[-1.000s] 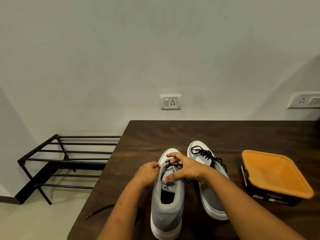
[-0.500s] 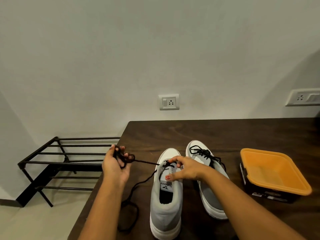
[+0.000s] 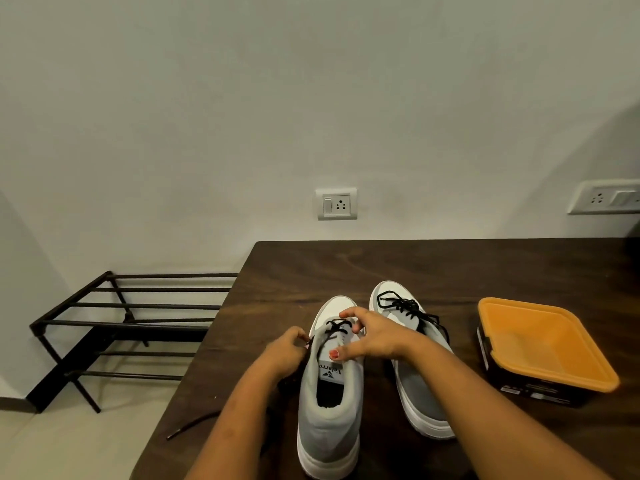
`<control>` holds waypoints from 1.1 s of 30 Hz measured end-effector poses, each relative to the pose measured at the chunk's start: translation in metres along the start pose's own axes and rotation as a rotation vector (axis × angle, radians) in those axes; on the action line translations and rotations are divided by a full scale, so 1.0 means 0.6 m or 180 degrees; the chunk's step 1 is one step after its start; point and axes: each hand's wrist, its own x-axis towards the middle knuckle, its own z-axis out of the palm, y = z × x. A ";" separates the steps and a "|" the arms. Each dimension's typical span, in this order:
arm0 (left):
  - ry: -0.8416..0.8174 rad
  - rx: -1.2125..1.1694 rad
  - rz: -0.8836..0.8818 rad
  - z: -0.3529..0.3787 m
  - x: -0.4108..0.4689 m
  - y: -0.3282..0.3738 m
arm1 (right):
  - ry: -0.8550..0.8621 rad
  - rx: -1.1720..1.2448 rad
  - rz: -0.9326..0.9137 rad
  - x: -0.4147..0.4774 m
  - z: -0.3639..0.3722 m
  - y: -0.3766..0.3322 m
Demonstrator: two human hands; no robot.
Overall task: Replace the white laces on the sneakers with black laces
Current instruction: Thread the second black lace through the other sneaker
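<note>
Sneaker (image 3: 329,424) of grey fabric, white-toed, carries black lace (image 3: 337,325). Left hand (image 3: 287,348) pinches it alongside; right hand (image 3: 374,336) clasps the tongue (image 3: 330,372).

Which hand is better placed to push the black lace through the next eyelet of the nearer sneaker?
Probably the left hand: it pinches the black lace beside the left eyelets of the nearer sneaker. The right hand grips that sneaker's top, steadying it.

Dark wood-grain table (image 3: 450,268), matt grey fabric sneaker (image 3: 327,424), black metal rack (image 3: 121,323)
</note>
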 end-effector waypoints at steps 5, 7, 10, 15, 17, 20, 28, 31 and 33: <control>0.0516 0.1224 -0.0078 -0.011 -0.007 0.014 | -0.0036 -0.0009 0.0041 -0.003 -0.005 -0.002; 0.0790 0.1397 -0.0121 -0.021 -0.017 0.026 | -0.0033 0.0007 0.0107 -0.001 -0.003 -0.001; 0.0713 0.0657 0.0162 -0.042 -0.026 0.033 | 0.0054 0.0194 0.0184 0.001 -0.001 -0.004; 0.0120 -0.2545 0.0247 -0.047 -0.060 0.052 | 0.0595 -0.0257 -0.0089 0.003 0.007 -0.015; -0.0093 -0.3497 0.0391 -0.052 -0.066 0.065 | 0.1032 -0.0256 -0.0434 0.004 0.010 -0.028; -0.0153 -0.4502 0.0819 -0.056 -0.068 0.086 | 0.0710 0.0718 -0.0575 -0.002 0.016 -0.062; 0.0864 -0.4046 0.0608 -0.056 -0.042 0.105 | -0.0181 0.1613 -0.0712 -0.027 0.026 -0.106; 0.1214 -0.2682 0.0283 -0.068 -0.033 0.074 | 0.0314 0.2016 -0.0404 -0.028 -0.011 -0.088; 0.1376 -0.2352 0.0000 -0.076 -0.025 0.048 | 0.0575 0.1970 -0.0242 -0.030 -0.031 -0.071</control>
